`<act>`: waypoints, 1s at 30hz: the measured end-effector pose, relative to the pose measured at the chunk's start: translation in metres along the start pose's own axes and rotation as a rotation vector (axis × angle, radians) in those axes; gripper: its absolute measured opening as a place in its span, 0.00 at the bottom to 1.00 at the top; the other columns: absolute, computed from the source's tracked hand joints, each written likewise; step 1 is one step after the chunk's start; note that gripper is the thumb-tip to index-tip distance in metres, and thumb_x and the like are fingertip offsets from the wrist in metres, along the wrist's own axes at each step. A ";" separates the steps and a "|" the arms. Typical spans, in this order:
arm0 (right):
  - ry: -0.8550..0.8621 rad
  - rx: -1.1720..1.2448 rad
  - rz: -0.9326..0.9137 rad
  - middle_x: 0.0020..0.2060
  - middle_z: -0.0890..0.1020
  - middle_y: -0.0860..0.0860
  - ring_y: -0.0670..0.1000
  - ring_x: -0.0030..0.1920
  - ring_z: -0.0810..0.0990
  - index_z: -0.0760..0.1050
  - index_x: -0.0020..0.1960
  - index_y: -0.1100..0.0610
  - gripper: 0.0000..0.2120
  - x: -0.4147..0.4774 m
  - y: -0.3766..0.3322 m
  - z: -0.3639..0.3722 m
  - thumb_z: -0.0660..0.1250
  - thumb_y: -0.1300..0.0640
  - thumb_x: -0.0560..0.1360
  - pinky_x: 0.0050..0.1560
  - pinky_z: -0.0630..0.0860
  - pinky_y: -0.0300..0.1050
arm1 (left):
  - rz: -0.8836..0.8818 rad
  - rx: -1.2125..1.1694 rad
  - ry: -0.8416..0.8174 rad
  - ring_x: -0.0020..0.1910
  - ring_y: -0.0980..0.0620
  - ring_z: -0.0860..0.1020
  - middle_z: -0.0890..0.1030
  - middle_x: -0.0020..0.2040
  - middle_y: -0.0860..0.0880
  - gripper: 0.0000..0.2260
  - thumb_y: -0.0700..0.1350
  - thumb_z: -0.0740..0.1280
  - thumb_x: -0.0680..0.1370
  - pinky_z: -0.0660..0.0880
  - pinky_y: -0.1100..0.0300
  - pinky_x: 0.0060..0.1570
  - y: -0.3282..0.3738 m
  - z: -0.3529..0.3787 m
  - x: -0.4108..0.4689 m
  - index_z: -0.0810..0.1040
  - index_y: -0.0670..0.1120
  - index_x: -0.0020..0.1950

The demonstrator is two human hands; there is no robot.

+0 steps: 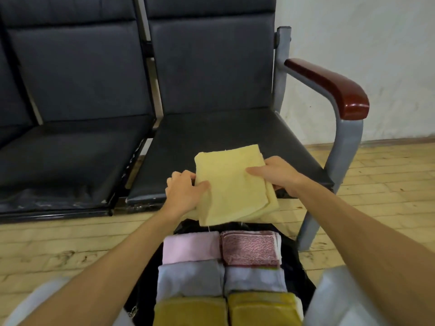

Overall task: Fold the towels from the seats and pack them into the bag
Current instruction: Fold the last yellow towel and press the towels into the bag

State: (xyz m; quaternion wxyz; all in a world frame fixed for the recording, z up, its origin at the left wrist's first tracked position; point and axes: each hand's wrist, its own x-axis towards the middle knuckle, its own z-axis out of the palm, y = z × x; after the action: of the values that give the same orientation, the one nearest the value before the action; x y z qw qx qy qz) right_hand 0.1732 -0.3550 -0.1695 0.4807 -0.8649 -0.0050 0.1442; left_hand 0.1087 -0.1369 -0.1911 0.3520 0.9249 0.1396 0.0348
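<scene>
A folded pale yellow towel (231, 184) hangs in the air between the front edge of the right seat (211, 137) and the open black bag (296, 262) below it. My left hand (183, 194) grips its left edge, thumb on top. My right hand (275, 172) grips its right edge, fingers lying over the top. Inside the bag lie folded towels in two rows: a pink towel (190, 247), a dark pink towel (250, 248), two grey-lilac ones (190, 280) and two mustard yellow ones (190, 311).
The dark padded seats form a row; the left seat (70, 156) has worn front edges. A red-brown armrest (334, 88) on a grey metal frame stands at the right. Pale wooden floor (58, 243) surrounds the bag. A white wall is behind.
</scene>
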 end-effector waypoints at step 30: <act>-0.348 0.753 -0.019 0.58 0.83 0.55 0.52 0.49 0.83 0.76 0.65 0.54 0.15 -0.066 -0.005 -0.012 0.63 0.61 0.80 0.44 0.82 0.42 | -0.095 -0.972 -0.411 0.57 0.43 0.78 0.82 0.59 0.44 0.13 0.42 0.66 0.79 0.71 0.44 0.62 -0.013 -0.068 -0.040 0.78 0.52 0.62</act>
State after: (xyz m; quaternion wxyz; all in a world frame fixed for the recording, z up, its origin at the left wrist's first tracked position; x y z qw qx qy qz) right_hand 0.1138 -0.3716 -0.1435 0.7568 -0.5912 -0.0413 0.2756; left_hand 0.0563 -0.0955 -0.1470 0.7614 0.6355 0.0774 -0.1024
